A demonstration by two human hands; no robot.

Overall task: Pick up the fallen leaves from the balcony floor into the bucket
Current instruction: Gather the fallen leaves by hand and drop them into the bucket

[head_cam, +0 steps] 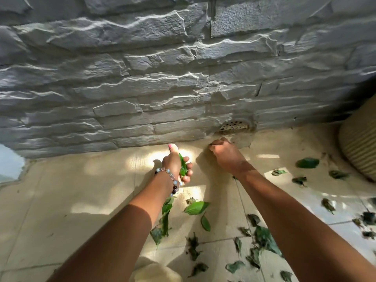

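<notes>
My left hand point(177, 164), with a bead bracelet on the wrist, grips a bunch of green leaves point(183, 166) just above the beige tiled floor point(81, 190) near the stone wall. My right hand point(227, 155) is down at the floor beside the wall drain, its fingers curled under. What they hold is hidden. Several loose leaves lie on the tiles: a bright green leaf point(196, 207) below my left hand, darker wilted leaves point(264, 239) under my right forearm, and another leaf point(307, 162) further right. No bucket is visible.
A grey rough stone wall point(162, 88) runs across the back, with a perforated drain cover point(235, 125) at its foot. A ribbed beige pot point(358, 143) stands at the right edge. A pale object point(10, 165) shows at the left edge. Light cloth point(156, 271) lies at the bottom.
</notes>
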